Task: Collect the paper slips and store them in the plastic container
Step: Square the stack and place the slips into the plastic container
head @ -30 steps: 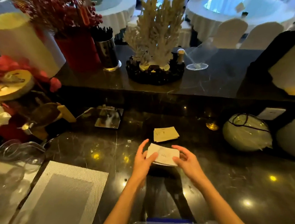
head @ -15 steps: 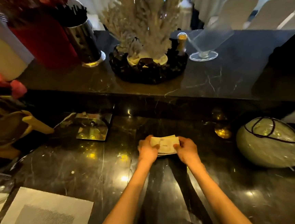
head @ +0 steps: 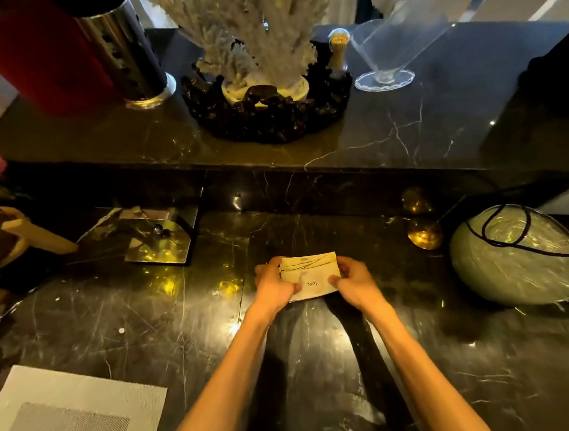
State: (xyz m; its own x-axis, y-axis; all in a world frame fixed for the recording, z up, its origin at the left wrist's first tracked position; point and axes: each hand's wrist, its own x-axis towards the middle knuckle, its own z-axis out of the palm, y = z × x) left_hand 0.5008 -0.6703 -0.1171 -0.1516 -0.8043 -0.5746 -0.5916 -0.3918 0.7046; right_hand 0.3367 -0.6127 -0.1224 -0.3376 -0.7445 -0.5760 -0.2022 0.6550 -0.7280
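A small stack of cream paper slips (head: 310,275) lies at the middle of the black marble counter (head: 148,323); the top slip reads "love" and a slip with dark lines peeks out behind it. My left hand (head: 273,283) grips the stack's left edge and my right hand (head: 352,281) grips its right edge, thumbs on top. The plastic container is out of view.
A grey woven placemat (head: 64,423) lies at the near left. A shiny metal holder (head: 159,240) sits left of the slips. A round greenish object with a black cord (head: 517,257) is at the right. A coral ornament (head: 258,45) and a clear stand (head: 389,51) occupy the raised ledge.
Both hands carried the held slips forward over the tan slip lying farther away, and now hold them all as one stack. The view tilted forward, so the container left the frame.
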